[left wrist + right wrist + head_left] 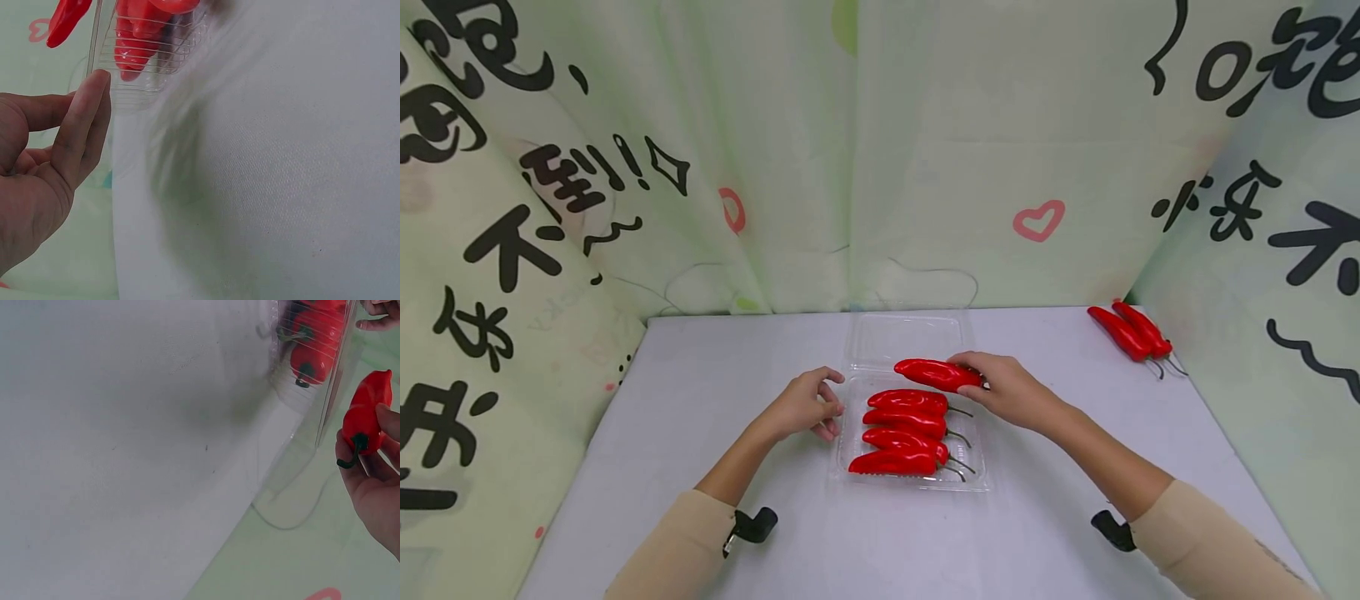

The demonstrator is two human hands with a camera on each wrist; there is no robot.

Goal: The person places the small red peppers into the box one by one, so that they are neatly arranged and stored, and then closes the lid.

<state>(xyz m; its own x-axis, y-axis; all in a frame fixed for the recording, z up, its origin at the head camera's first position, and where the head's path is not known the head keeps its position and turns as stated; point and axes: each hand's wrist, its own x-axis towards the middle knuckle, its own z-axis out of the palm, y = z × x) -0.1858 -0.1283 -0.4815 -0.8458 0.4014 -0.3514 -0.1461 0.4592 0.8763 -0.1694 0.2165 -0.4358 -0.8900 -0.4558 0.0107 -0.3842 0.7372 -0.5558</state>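
A red chili pepper (934, 373) with a green stem is held by my right hand (1013, 392), above the far end of a clear plastic box (979, 467). In the right wrist view, thumb and fingers pinch that pepper (367, 409) near its stem end, clear of the box. Several red peppers (898, 461) lie side by side in the box, stems pointing right. At the box's left side is my left hand (811, 404). Its fingertips (97, 81) appear to touch the rim in the left wrist view, fingers loosely extended and grasping nothing.
The box's clear lid (910, 340) lies folded back toward the curtain. Two more red peppers (1131, 332) rest at the table's far right corner. Printed curtains (925, 167) enclose the white table (1037, 517) at the back and sides.
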